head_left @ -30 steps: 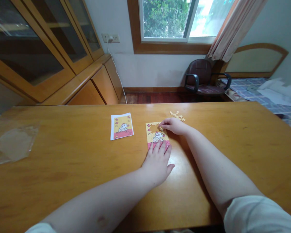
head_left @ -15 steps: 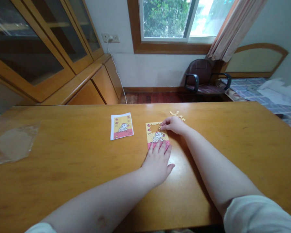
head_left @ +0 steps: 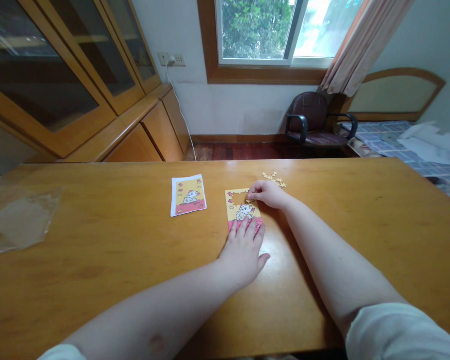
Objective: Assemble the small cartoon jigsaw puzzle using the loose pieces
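A clear plastic bag (head_left: pixel 20 220) lies flat by the left edge of the bench (head_left: pixel 97 250). Toward the far edge, a printed picture card (head_left: pixel 188 195) lies just left of the small puzzle (head_left: pixel 240 207). The left hand (head_left: pixel 243 250) rests flat and open, fingers spread on the puzzle's near end. The right hand (head_left: pixel 269 194) pinches at the puzzle's far right corner; whether it holds a piece cannot be told. Loose pieces (head_left: pixel 274 179) lie just beyond it.

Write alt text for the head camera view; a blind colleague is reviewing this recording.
A person's two bare hands work on a small, nearly finished jigsaw puzzle on a wooden table: the left hand lies flat on its near edge, the right hand fingers its far right corner. Loose pieces lie just beyond, a reference picture to the left.
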`<state>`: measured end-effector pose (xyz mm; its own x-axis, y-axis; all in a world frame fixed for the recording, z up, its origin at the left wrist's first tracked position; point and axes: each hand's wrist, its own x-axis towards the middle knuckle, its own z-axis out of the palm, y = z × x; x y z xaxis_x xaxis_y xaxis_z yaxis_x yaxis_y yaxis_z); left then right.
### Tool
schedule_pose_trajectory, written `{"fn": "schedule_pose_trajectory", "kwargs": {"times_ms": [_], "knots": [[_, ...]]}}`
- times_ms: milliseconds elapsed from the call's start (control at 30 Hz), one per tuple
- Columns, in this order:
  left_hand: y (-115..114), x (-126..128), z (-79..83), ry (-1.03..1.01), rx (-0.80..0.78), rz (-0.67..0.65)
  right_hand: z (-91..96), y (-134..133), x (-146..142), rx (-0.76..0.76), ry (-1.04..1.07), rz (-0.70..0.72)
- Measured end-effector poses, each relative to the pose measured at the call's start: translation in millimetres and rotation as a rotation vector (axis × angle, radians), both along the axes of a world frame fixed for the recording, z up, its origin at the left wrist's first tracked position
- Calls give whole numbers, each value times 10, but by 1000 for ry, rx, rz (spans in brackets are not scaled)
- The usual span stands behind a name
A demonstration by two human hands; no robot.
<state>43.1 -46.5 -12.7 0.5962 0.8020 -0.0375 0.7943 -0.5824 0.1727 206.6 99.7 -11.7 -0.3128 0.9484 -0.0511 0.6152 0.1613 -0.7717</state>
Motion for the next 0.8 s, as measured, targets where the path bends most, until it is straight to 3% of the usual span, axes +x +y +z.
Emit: {"fn": "schedule_pose_trajectory", "kwargs": {"times_ms": [800], "knots": [[1, 8, -55, -26, 24, 4, -39, 3, -34, 99, -132, 25]]}}
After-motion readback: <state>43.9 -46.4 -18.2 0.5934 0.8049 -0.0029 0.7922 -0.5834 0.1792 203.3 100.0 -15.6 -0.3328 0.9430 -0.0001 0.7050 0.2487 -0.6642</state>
